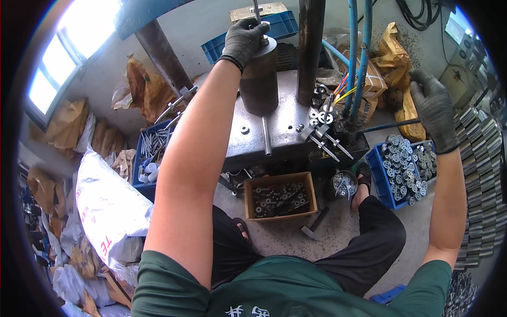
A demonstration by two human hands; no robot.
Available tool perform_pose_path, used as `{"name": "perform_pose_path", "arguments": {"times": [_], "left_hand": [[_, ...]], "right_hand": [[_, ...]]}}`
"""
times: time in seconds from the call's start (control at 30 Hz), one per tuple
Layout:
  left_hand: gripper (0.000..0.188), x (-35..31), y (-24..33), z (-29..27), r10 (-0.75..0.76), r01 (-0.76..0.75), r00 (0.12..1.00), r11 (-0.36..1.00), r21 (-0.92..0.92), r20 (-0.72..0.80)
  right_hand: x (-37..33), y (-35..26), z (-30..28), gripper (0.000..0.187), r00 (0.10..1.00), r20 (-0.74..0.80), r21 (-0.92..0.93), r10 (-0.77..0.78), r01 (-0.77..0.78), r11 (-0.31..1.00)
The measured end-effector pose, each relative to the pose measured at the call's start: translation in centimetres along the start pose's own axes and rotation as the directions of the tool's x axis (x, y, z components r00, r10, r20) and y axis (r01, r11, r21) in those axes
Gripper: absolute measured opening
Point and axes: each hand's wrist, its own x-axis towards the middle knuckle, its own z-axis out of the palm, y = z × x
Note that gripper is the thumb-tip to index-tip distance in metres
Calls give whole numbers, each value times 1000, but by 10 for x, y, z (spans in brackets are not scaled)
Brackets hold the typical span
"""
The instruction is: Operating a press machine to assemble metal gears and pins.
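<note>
"Metal rod (256,8), where?"

"Top of the dark cylinder (259,79), right at the left grip (244,43). Fingers look closed round it."

"Long axis?"

"Near upright, poking up past the fingers."

"Right grip (435,111)?"

"Well apart, off to the right near the lever bar (391,126). Palm's hidden, can't tell if it's holding. Left's clearly nearer the rod."

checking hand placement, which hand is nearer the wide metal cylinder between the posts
Left: the left hand is at the top of the metal cylinder; the right hand is well to its right.
</note>
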Motion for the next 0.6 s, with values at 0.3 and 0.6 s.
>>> {"name": "perform_pose_path", "arguments": {"times": [0.3, 0.6], "left_hand": [[36, 5, -8, -11, 5, 1, 999, 994, 111, -50], [38, 15, -20, -9, 56, -48, 998, 981, 190, -40]], "right_hand": [[-164, -56, -40, 23, 620, 777, 72, -105, 77, 994], [-168, -56, -43, 23, 682, 730, 51, 34, -104, 993]]}}
